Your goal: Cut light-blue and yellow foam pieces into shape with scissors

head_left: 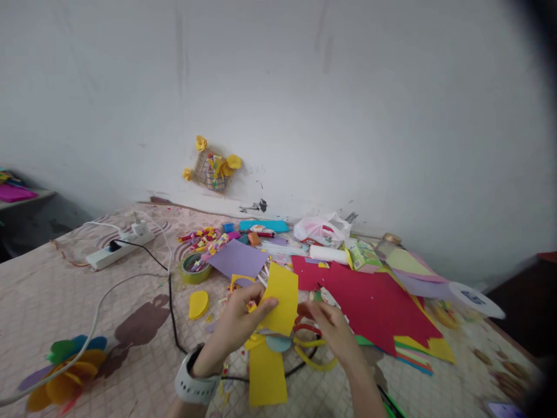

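Observation:
A yellow sheet of paper [282, 296] stands raised over the table, pinched between the thumb and fingers of my left hand [246, 313]. That wrist wears a white watch. Close to the right edge of the sheet, my right hand [328, 325] has its fingers bent together; what they hold, if anything, is hidden. Below my hands lie another yellow paper strip [267, 374] and a small light blue paper piece [278, 343]. Red and yellow looped shapes, the yellow loop [319, 364] lower, sit under my right hand; I cannot tell their kind.
Large red paper [369, 302] spreads at right, purple paper [239, 259] behind my left hand. A roll of tape [195, 268] and a yellow cut piece [198, 305] lie left. Cables run from a power strip [122, 247]. A colourful paper flower [67, 371] sits front left, a jar [387, 245] back right.

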Action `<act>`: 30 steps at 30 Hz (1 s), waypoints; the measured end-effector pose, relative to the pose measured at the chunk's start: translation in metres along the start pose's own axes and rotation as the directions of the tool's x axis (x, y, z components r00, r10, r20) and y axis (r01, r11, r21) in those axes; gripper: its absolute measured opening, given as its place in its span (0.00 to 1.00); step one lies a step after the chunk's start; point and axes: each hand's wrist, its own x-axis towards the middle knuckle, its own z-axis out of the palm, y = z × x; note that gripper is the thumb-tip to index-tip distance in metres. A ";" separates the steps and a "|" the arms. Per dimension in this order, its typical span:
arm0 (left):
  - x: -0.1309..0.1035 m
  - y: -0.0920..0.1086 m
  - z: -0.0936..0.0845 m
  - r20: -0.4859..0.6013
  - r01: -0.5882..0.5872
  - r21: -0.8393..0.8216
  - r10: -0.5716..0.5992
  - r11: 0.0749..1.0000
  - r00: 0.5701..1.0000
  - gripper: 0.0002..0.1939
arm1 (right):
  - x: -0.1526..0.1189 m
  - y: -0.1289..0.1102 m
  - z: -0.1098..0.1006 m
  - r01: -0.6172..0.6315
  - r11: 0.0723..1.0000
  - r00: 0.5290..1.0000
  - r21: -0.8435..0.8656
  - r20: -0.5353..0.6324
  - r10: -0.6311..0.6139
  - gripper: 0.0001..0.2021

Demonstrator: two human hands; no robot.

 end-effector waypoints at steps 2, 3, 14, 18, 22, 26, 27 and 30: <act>-0.002 0.006 0.005 -0.044 -0.049 0.129 0.055 0.990 0.997 0.17 | -0.003 -0.016 0.006 0.034 0.984 0.999 0.174 0.006 -0.035 0.22; -0.003 0.009 0.007 -0.057 -0.061 0.167 0.071 0.984 0.996 0.17 | -0.003 -0.024 0.009 0.032 0.915 0.999 0.402 -0.016 -0.028 0.17; -0.013 0.004 0.012 0.149 0.205 -0.602 -0.144 0.772 0.978 0.19 | 0.002 -0.048 0.016 -0.066 0.738 0.998 0.671 0.047 0.047 0.11; -0.012 0.001 0.017 0.150 0.224 -0.635 -0.167 0.739 0.975 0.16 | 0.000 -0.038 0.017 -0.070 0.709 0.991 0.702 -0.035 0.132 0.13; -0.009 0.005 0.018 0.063 0.177 -0.563 -0.171 0.807 0.983 0.15 | 0.002 -0.027 0.014 -0.117 0.721 0.976 0.683 -0.057 0.212 0.16; -0.006 0.006 0.016 -0.032 0.141 -0.506 -0.182 0.851 0.983 0.19 | 0.008 -0.018 0.003 -0.081 0.779 0.972 0.621 -0.124 0.200 0.13; -0.006 0.006 0.016 -0.052 0.137 -0.491 -0.185 0.860 0.981 0.19 | 0.009 -0.016 0.000 -0.063 0.786 0.970 0.615 -0.147 0.193 0.13; -0.005 0.002 0.016 -0.115 0.121 -0.434 -0.189 0.892 0.975 0.20 | 0.011 -0.015 -0.005 -0.045 0.792 0.973 0.609 -0.154 0.173 0.13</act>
